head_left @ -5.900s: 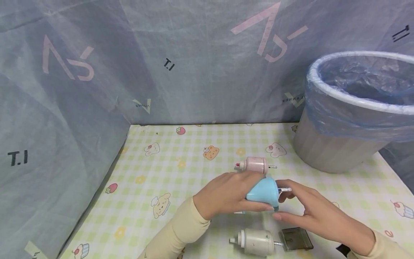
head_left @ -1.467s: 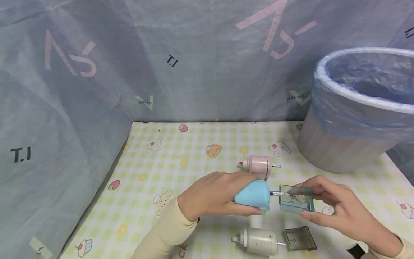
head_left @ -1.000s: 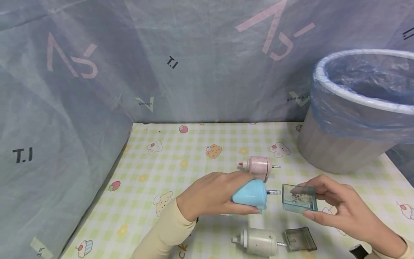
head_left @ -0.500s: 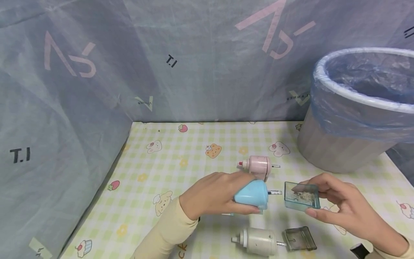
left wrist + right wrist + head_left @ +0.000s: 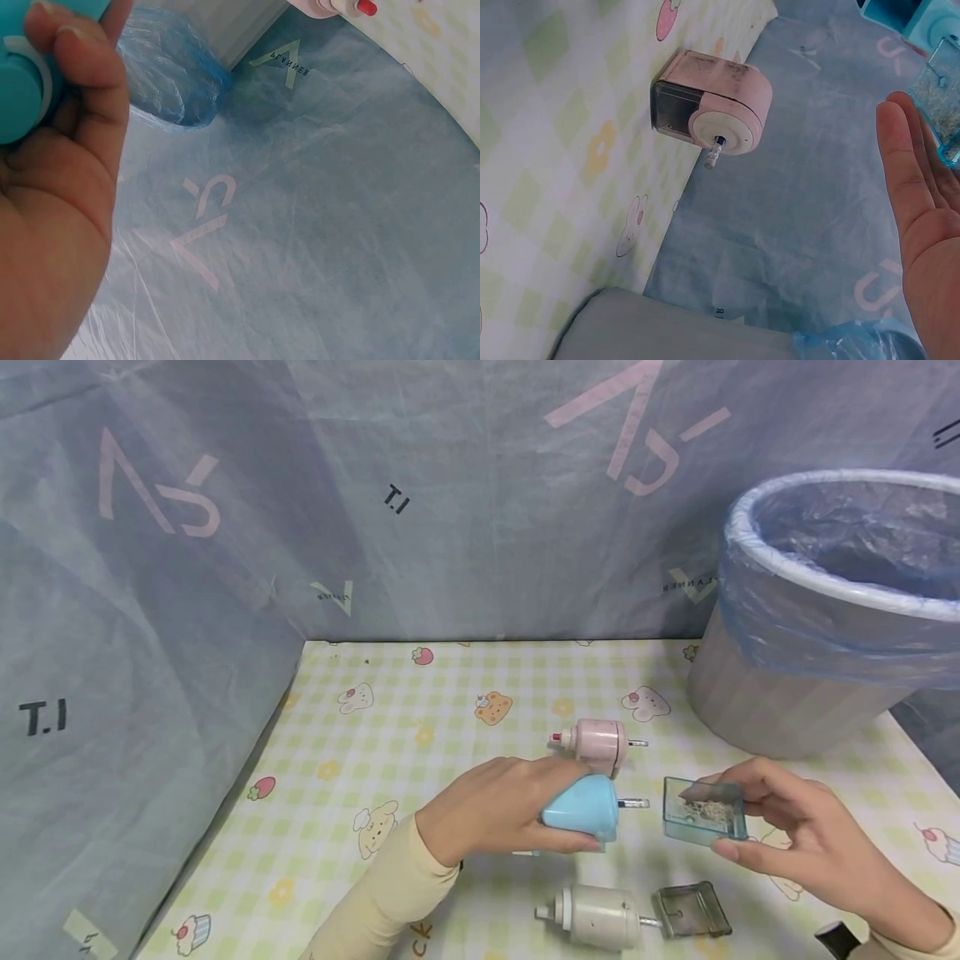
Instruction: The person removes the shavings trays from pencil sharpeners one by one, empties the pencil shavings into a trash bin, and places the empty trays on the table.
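Desk has a yellow-green checked cloth (image 5: 450, 693) w/ little cartoon animals and strawberries, and grey-blue sheeting (image 5: 375, 527) hangs as walls at the back and left edges.

Near edge: white sharpener (image 5: 596, 917) lying on its side, its dark smoky drawer (image 5: 692, 912) pulled out and lying just beside it on the right.

A bit further in, left hand (image 5: 495, 808) is wrapped round the blue sharpener (image 5: 581, 807), fingers curled over the top, metal shaft poking out toward the right. Right hand (image 5: 795, 839) pinches the blue drawer (image 5: 705, 812) betw thumb and fingers, just right of the sharpener, apart from it, not touching. Drawer is see-through teal, open side up, w/ a small heap of pale shavings inside.

Behind the blue one, pink sharpener (image 5: 597, 743) sits on the cloth, red knob pointing left.

Far right corner: grey bin (image 5: 780, 710) w/ a blue plastic liner (image 5: 832, 552) folded over the rim.
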A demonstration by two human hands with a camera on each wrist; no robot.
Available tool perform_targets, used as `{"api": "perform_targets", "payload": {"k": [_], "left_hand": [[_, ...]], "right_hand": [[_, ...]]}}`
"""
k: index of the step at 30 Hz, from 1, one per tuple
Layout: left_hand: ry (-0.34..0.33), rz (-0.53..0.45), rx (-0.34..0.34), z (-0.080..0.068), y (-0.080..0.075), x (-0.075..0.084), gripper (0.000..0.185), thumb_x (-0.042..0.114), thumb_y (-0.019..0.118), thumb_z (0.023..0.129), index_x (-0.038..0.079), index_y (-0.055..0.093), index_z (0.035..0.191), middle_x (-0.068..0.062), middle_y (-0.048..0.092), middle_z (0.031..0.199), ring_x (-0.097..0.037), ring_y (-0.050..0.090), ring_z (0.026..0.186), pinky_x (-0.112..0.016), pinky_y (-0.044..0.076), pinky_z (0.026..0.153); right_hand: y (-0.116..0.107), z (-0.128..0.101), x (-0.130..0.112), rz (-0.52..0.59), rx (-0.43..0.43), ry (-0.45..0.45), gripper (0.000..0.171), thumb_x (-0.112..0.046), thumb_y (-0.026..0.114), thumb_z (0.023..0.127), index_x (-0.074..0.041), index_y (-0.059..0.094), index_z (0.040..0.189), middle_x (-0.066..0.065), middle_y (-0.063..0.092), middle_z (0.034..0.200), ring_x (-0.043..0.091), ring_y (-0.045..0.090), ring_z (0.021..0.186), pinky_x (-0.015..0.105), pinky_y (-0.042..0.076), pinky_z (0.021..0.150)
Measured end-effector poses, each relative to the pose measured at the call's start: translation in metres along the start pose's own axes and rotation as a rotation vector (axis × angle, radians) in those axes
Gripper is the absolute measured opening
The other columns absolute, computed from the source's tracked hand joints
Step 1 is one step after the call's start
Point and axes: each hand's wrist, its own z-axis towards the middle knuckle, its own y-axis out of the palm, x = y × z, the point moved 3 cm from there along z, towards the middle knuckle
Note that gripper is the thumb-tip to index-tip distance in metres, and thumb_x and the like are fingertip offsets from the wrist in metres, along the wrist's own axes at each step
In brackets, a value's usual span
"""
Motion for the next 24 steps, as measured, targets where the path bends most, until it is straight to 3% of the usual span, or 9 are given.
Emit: {"api": "perform_targets", "payload": {"k": [12, 24], "left_hand": [[0.017, 0.065, -0.017, 0.004, 0.011, -0.002, 0.059, 0.047, 0.083, 0.093, 0.014, 0.061, 0.136, 0.003, 0.069, 0.115, -0.003, 0.061, 0.089, -0.014, 0.049, 0.077], [0.017, 0.112, -0.038, 0.008, 0.024, -0.004, 0.050, 0.049, 0.083, 0.093, 0.015, 0.063, 0.124, 0.006, 0.067, 0.109, 0.000, 0.057, 0.084, -0.014, 0.047, 0.073]], "right_hand": [[-0.001, 0.000, 0.000, -0.019, 0.003, 0.007, 0.063, 0.026, 0.079, 0.072, -0.003, 0.064, 0.126, 0.003, 0.073, 0.124, 0.008, 0.071, 0.112, 0.019, 0.055, 0.091], [-0.003, -0.003, 0.003, -0.004, 0.018, -0.012, 0.064, 0.028, 0.078, 0.070, 0.000, 0.064, 0.126, 0.004, 0.073, 0.124, 0.008, 0.071, 0.111, 0.018, 0.055, 0.090]]}}
